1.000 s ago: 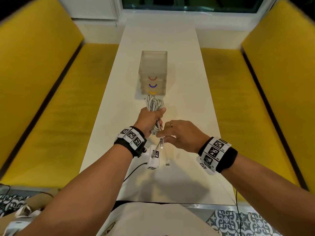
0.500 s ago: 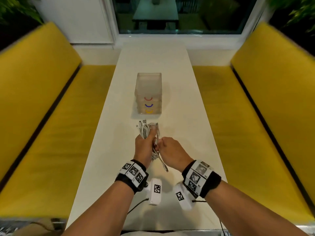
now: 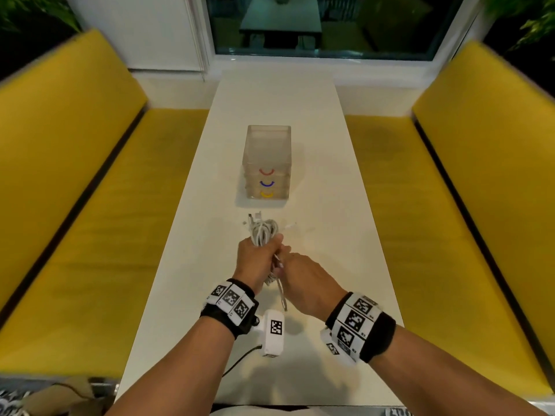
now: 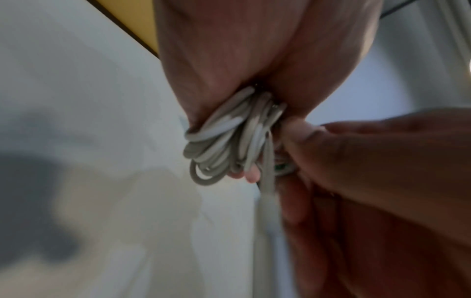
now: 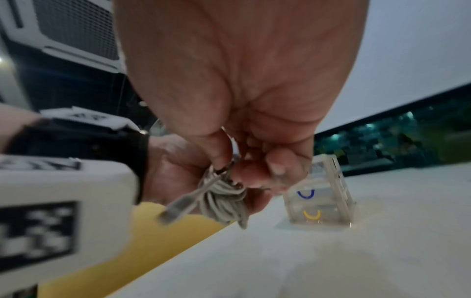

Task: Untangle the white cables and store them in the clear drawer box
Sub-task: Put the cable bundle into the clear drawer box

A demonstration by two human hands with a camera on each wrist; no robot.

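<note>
Progress: early. Nothing is stored; I judge the untangling only just begun, as the cables [image 3: 263,232] sit in one knotted bundle and all three drawers of the box [image 3: 268,151] look closed.

My left hand [image 3: 255,259]: fist wrapped round the middle of the bundle, held above the table [image 3: 330,235]. Loops stick out beyond my knuckles toward the box, more hang below near my wrist.

Cables: between my two hands, touching both; one plug end dangles free beneath.

My right hand [image 3: 303,283]: just beside the left, thumb and fingertips pinching a single strand at the bundle's edge.

Box: farther along the table, straight ahead, apart from both hands.

Left to do: separate each cable, open a drawer, put them in.
</note>
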